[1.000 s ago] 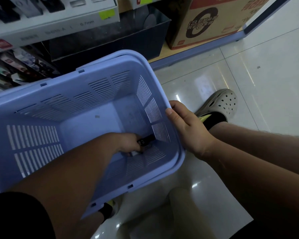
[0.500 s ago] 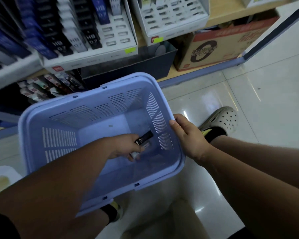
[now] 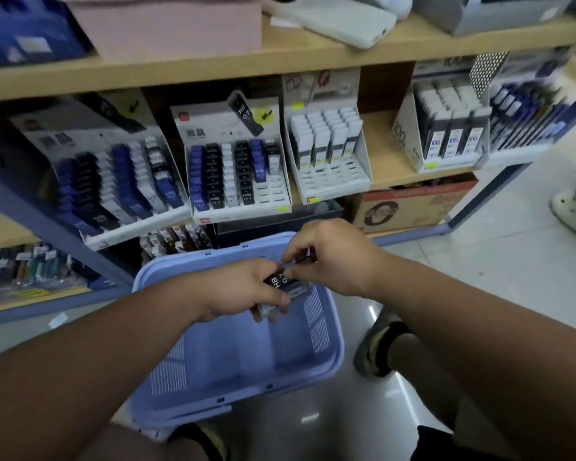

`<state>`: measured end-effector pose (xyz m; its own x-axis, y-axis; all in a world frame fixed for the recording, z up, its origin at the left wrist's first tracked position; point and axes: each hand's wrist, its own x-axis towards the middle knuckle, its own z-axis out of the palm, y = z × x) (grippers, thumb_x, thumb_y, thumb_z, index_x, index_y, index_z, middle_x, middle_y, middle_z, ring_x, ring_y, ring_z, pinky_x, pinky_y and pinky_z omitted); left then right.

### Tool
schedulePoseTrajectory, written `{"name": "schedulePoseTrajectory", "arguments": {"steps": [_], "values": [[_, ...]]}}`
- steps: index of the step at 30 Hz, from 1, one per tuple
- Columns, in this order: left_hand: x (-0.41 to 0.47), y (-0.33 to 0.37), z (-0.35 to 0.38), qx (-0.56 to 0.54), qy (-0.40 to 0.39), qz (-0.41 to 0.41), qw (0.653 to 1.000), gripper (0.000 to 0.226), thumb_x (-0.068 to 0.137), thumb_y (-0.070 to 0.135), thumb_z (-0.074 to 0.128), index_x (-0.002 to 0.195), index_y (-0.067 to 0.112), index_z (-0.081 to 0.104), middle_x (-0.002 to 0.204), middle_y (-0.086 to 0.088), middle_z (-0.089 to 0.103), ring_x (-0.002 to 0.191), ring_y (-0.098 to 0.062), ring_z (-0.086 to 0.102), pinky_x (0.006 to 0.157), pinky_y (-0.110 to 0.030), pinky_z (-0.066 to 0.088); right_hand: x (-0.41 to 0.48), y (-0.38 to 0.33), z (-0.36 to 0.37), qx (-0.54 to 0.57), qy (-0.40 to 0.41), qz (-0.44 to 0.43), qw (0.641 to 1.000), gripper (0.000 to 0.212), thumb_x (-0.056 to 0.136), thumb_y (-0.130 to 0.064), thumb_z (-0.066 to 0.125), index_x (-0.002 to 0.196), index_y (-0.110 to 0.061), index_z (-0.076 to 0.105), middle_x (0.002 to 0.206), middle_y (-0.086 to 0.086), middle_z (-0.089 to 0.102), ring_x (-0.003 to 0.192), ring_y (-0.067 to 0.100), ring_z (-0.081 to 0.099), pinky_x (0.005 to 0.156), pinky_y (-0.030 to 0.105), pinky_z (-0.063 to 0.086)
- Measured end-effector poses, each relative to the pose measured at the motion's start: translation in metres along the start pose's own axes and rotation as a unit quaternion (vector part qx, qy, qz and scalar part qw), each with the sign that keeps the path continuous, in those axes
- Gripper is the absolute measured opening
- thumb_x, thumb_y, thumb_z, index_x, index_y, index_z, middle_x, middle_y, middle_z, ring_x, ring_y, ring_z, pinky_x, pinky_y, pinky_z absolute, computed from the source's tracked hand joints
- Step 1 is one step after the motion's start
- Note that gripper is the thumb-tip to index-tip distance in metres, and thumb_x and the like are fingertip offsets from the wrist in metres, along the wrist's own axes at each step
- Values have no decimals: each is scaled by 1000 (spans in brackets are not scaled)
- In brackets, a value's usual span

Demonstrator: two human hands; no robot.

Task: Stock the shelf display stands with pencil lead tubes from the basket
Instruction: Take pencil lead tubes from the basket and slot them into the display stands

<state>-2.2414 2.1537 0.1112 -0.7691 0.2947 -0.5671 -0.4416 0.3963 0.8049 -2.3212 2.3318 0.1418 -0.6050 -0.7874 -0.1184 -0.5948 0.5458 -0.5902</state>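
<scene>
Above the basket's (image 3: pixel 339 354) far rim, the left hand (image 3: pixel 243 291) grips black HB 0.7 lead tubes (image 3: pixel 279 281) while the right hand (image 3: pixel 333 257) pinches 1 end. No tubes show in the basket. The display stand (image 3: pixel 243 216) at 12 o'clock has open slots, so stocking looks nearly done.

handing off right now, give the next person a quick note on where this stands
Left hand grips a few pencil lead tubes above the basket.
Right hand pinches a black tube beside them.
Done: tubes are out of the basket; no others show in it.
Left: slot them into the free slots of the middle display stand on the shelf.
</scene>
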Motion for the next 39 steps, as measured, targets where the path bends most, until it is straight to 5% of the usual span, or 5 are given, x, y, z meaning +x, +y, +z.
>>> {"name": "schedulePoseTrajectory", "arguments": {"steps": [8, 16, 20, 24, 39], "values": [[-48, 33, -11, 25, 141, 22, 989, 8, 92, 12, 65, 100, 10, 65, 76, -5, 69, 68, -14, 63, 65, -36, 48, 14, -37, -47, -58, -69, -111, 990, 20, 84, -24, 79, 104, -29, 76, 79, -18, 52, 78, 4, 54, 71, 25, 46], [-18, 21, -30, -251, 233, -7, 939, 15, 97, 7, 59, 111, 7, 66, 75, -7, 67, 64, -19, 59, 56, -28, 47, 61, 8, -46, 167, 21, -21, 985, 21, 88, -13, 75, 90, -29, 63, 79, -7, 58, 69, 6, 51, 69, 24, 45], [-3, 26, -52, -351, 227, 17, 908, 19, 98, 5, 57, 114, 8, 66, 81, -14, 69, 67, -22, 62, 58, -30, 48, 86, 29, -52, 219, 60, 49, 973, 38, 90, -12, 74, 118, -31, 56, 76, -1, 58, 59, 6, 52, 54, 19, 40], [4, 17, -66, -404, 250, -1, 880, 20, 97, 5, 57, 115, 7, 67, 85, -19, 70, 68, -24, 62, 59, -32, 48, 113, 42, -53, 244, 152, 76, 955, 45, 89, -12, 74, 119, -40, 55, 71, 6, 61, 64, 21, 56, 64, 40, 49], [15, 11, -87, -468, 264, 1, 844, 16, 96, 4, 58, 111, 5, 65, 80, -16, 68, 66, -23, 62, 56, -32, 48, 157, 63, -33, 80, 222, 59, 970, 17, 89, -6, 72, 96, -20, 67, 86, -10, 65, 84, 13, 67, 77, 22, 53]]}}
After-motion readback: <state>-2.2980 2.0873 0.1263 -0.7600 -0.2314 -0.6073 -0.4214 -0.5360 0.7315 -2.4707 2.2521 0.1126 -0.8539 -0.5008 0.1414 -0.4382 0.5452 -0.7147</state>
